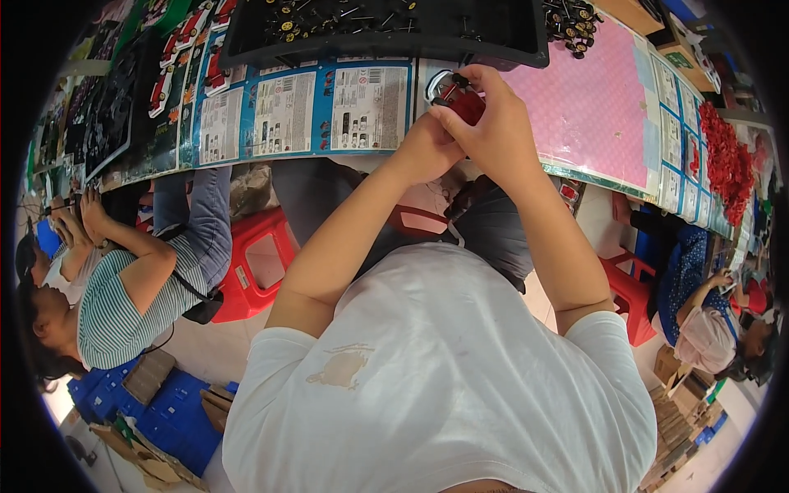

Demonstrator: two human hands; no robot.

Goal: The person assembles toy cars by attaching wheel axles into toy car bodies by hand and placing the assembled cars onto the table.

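Observation:
Both of my hands are raised together over the table's near edge, around a small toy car (467,105) with a dark red body, black wheels and a pale rim at one end. My right hand (503,123) wraps it from the right, its fingers bent over the far side and thumb across the near side. From below left, my left hand (429,149) closes against it, with its fingertips partly hidden behind the right hand. A black tray (386,51) lies just beyond, holding many small wheels and axles.
Printed sheets (358,107) cover the table. A pink mat (596,107) lies on the right, with a pile of wheels (573,31) at its far end and red parts (725,164) beyond. Red-and-white toy cars (162,89) line the left. People sit on both sides, near red stools (253,267).

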